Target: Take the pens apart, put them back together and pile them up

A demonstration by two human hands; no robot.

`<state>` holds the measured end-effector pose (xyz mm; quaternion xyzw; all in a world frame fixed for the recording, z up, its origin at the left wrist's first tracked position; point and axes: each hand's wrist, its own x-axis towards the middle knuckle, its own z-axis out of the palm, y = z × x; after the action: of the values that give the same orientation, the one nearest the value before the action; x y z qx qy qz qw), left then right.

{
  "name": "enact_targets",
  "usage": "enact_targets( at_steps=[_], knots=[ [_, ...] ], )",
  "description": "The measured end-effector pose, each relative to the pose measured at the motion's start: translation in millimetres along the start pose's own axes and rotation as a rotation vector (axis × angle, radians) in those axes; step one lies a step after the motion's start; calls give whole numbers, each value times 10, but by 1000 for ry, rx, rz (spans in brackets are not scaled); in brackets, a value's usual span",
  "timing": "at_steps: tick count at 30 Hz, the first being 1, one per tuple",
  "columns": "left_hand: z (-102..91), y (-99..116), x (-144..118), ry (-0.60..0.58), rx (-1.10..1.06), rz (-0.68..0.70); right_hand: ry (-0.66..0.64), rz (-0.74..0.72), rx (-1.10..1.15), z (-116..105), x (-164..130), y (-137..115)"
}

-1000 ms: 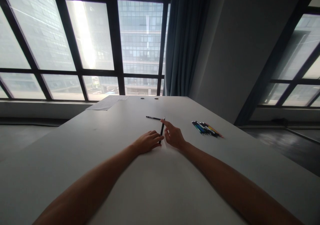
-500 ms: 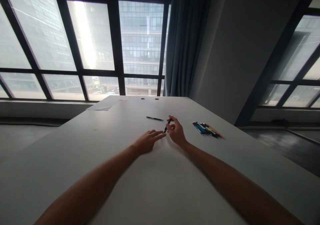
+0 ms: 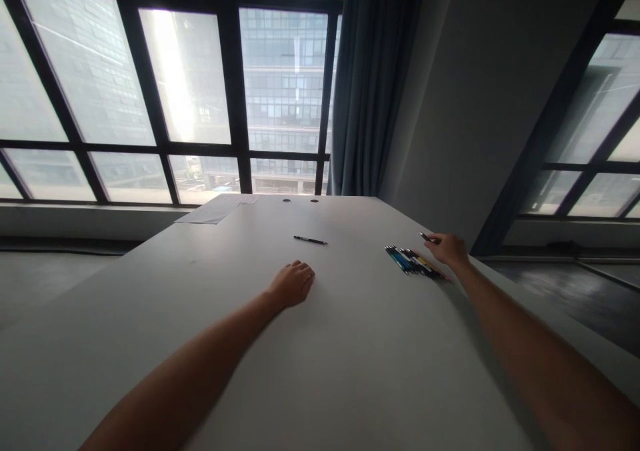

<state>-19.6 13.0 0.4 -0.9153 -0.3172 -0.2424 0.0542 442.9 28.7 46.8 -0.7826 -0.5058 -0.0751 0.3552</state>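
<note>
My right hand [image 3: 449,248] is closed around a dark pen [image 3: 429,238], whose tip sticks out to the left. It hovers just beyond the right end of a pile of pens [image 3: 417,263] in black, blue, green and yellow. My left hand [image 3: 294,284] rests on the white table [image 3: 320,357] with its fingers curled together, and nothing shows in them. A single black pen [image 3: 311,240] lies on the tabletop a little beyond my left hand.
Sheets of paper [image 3: 205,211] lie at the table's far left edge. Two dark round discs [image 3: 314,201] sit near the far edge. Behind the table hangs a blue-grey curtain [image 3: 363,104], beside large windows [image 3: 285,84].
My right hand has moved right with the pen, from beside my left hand to beyond the pile. My left hand's fingers, stretched out by the pen before, are now curled in.
</note>
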Motion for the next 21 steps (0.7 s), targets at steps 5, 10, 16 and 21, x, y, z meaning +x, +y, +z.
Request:
enact_targets(
  at_steps=[5, 10, 16, 21],
  knots=[
    [-10, 7, 2, -5, -11, -9, -72, 81, -5, -25, -6, 405],
    [-17, 20, -3, -6, -12, -18, -138, 92, 74, 128, -113, 506],
    [-17, 16, -5, -24, -26, -18, -136, 78, -21, 123, -136, 417],
    [-31, -22, 11, -47, -1, -13, -9, -135, -57, 199, -159, -148]
  ],
)
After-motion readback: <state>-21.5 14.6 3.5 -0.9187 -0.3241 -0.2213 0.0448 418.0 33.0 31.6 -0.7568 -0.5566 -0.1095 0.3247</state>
